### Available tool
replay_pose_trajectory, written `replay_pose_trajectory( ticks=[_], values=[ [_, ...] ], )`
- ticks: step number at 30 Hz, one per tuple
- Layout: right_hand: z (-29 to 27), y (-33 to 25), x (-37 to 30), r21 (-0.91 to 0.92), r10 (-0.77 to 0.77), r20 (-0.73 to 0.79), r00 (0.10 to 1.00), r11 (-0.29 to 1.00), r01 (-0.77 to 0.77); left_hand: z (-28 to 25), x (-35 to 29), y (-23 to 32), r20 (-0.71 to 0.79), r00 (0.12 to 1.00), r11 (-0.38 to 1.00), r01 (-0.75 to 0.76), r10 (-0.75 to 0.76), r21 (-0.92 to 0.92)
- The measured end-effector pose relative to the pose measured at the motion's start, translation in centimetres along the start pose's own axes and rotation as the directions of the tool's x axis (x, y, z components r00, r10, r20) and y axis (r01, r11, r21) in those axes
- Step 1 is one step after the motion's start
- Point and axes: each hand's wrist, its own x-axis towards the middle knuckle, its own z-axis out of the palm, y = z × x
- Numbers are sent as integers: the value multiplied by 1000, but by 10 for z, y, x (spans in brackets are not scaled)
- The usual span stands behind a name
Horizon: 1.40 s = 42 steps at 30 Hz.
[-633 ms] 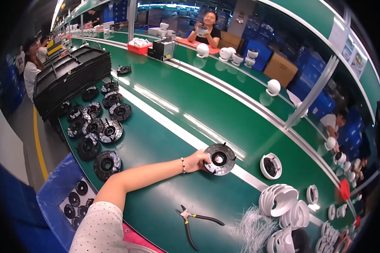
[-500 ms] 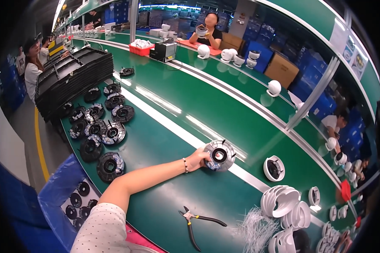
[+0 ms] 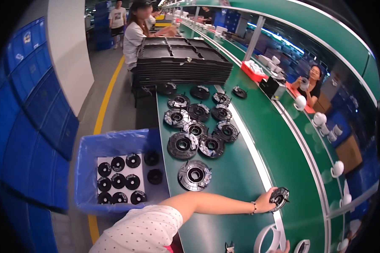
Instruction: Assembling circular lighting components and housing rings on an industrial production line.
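My left hand (image 3: 266, 202) reaches across the bench with its fingers closed on the edge of a black round base (image 3: 279, 198), which is tilted on its side above the white strip. At the lower edge, a few fingers of my right hand (image 3: 286, 247) show at the side of a white plastic ring (image 3: 264, 236) and appear to grip it; the rest of that hand is cut off. A second white ring (image 3: 302, 246) lies to the right. Several more black round bases (image 3: 194, 175), some with silvery and bluish parts on them, cover the bench on the left.
Diagonal cutters (image 3: 229, 248) lie at the bottom edge. Left of the bench, a blue-lined bin (image 3: 122, 138) holds small black discs. Stacked black trays (image 3: 181, 75) stand at the far end. Co-workers sit at left and across the line, near white rounded housings (image 3: 299, 103).
The view has swung to the left, bringing the bin and aisle in. My left hand still holds the black base, now turned more edge-on. Fingers of my right hand have appeared beside a white ring.
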Motion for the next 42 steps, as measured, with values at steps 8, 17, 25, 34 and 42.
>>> replay_pose_trajectory(
  ticks=[8, 17, 25, 34, 42],
  values=[
    [57, -10, 56, -463, 28, 96, 995, 886, 20, -50, 20, 25, -1, 991, 972, 130, -133, 197],
    [53, -24, 28, -408, -158, 224, 962, 881, 240, -28, 9, 21, 147, 980, 983, 150, -134, -104],
    [56, -26, 46, -219, -249, 216, 944, 930, 296, -27, 5, 27, 206, 973, 953, 157, -105, -258],
    [55, -34, 62, -279, -234, 294, 927, 906, 318, -29, 13, 28, 248, 943, 868, 306, -221, -390],
    [71, -28, 78, 798, 163, -138, 977, 603, 12, -14, 1, 32, 406, 869, 640, 487, -284, -594]
  ],
)
